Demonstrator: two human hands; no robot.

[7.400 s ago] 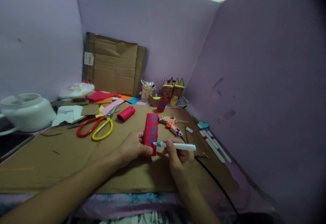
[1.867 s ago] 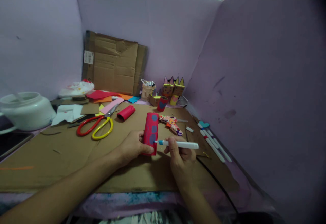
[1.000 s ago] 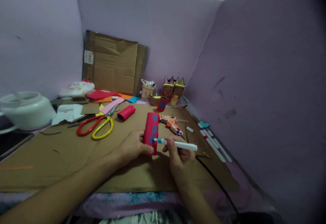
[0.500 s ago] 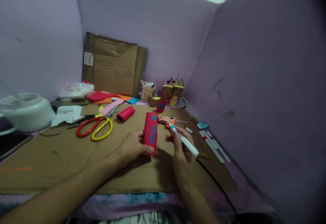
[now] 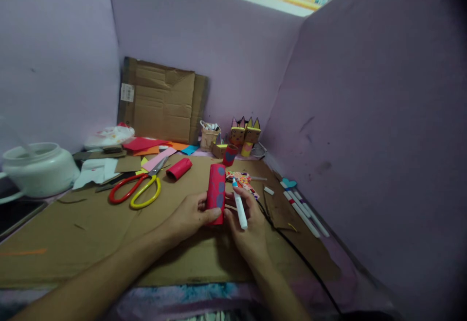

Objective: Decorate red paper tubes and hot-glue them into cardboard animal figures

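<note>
My left hand (image 5: pixel 195 213) is closed around the lower left side of a red paper tube (image 5: pixel 216 189), its thumb across the front. The tube is held upright and carries bluish-grey spots down its right side. My right hand (image 5: pixel 250 221) grips a white marker pen (image 5: pixel 240 209) with a blue tip pointing up and away. Fingers of that hand reach to the tube's right side, at or against it. Behind the pen lies a colourful patterned piece (image 5: pixel 248 182). Another red tube (image 5: pixel 178 169) rests on its side, left of the held one.
Scissors (image 5: pixel 146 192) with red and yellow handles lie left on the cardboard sheet (image 5: pixel 91 233). Several markers (image 5: pixel 302 209) line the right edge, near a black cable (image 5: pixel 299 250). Coloured paper, a white pot (image 5: pixel 40 170) and cardboard cat figures (image 5: pixel 245 133) stand around.
My right hand has moved left to the tube, and the marker has swung more upright. The tube has turned, so its spots sit farther right. The view has tilted slightly up.
</note>
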